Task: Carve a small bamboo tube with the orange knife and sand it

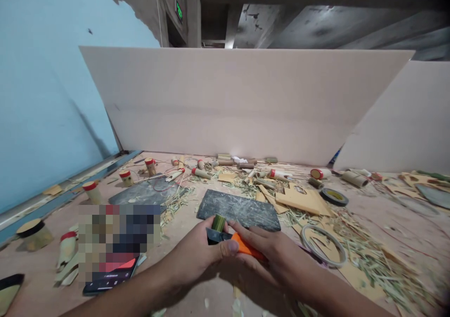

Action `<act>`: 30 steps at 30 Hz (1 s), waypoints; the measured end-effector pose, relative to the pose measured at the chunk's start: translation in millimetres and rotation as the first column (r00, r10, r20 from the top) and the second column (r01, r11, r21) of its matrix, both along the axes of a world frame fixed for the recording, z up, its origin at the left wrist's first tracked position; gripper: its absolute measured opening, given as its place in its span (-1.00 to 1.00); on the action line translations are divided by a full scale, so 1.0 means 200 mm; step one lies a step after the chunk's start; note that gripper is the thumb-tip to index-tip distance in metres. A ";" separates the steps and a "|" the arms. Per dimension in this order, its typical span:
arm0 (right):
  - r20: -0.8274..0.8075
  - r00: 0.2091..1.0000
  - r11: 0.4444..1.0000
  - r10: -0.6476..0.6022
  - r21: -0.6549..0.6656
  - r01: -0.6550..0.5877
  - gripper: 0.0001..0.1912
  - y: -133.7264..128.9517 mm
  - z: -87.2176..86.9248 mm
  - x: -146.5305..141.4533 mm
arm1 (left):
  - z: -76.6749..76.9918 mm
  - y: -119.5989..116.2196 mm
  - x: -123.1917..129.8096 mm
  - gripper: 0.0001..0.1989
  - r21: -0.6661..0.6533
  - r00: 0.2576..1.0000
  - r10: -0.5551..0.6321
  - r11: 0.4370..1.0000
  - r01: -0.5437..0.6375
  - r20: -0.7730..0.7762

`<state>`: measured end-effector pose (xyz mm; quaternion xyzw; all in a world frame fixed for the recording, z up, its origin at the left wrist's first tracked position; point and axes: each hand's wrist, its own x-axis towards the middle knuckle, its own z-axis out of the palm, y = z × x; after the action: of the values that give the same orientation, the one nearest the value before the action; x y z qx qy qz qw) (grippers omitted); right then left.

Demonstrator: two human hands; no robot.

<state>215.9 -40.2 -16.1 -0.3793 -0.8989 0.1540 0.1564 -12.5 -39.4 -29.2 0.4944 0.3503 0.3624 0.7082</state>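
My left hand grips a short green bamboo piece that stands up out of the fist. My right hand holds an orange-handled knife, its dark blade pressed against the bamboo just below the tip. Both hands meet at the near edge of a dark cutting mat.
A phone lies to the left beside a blurred patch. Red-capped bamboo tubes, a second dark mat, cardboard cutouts, a tape roll, a wire ring and straw scraps litter the table. Pale boards wall off the back.
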 end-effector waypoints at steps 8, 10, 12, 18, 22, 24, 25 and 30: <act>0.103 0.984 0.966 -0.142 0.233 0.115 -0.42 0.00 -0.06 -0.03 | -0.03 0.02 0.02 -0.52 0.126 0.975 0.168 0.981 -0.150 -0.147; 0.093 0.966 0.944 -0.242 0.252 0.212 -0.42 0.00 -0.07 -0.05 | -0.04 0.03 0.03 -0.54 0.167 0.943 0.241 0.964 -0.206 -0.230; 0.074 0.922 0.901 -0.380 0.253 0.352 -0.42 0.02 -0.07 -0.05 | -0.06 0.05 0.03 -0.52 0.187 0.915 0.288 0.952 -0.242 -0.282; -0.030 0.910 0.883 -0.414 0.230 0.409 -0.45 0.07 -0.05 0.01 | -0.09 0.06 0.03 -0.54 0.134 0.973 0.156 0.982 -0.134 -0.169; -0.052 0.963 0.944 -0.264 0.189 0.269 -0.45 0.06 -0.02 0.03 | -0.09 0.06 0.01 -0.54 0.106 0.982 0.096 0.991 -0.079 -0.165; -0.023 0.980 0.969 -0.198 0.149 0.199 -0.45 0.05 -0.01 0.02 | -0.09 0.07 0.00 -0.52 0.084 0.984 0.065 0.995 -0.052 -0.164; -0.005 0.985 0.977 -0.172 0.128 0.171 -0.44 0.05 0.00 0.02 | -0.10 0.07 -0.01 -0.51 0.074 0.985 0.052 0.996 -0.041 -0.162; 0.020 0.996 0.995 -0.089 0.056 0.087 -0.41 0.03 0.00 -0.01 | -0.09 0.04 -0.01 -0.42 0.011 0.988 0.036 0.999 -0.035 -0.152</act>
<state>214.5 -33.4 -16.2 -0.4159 -0.8868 0.1180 0.1632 -13.7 -31.5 -48.1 0.5174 0.4104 0.3376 0.6707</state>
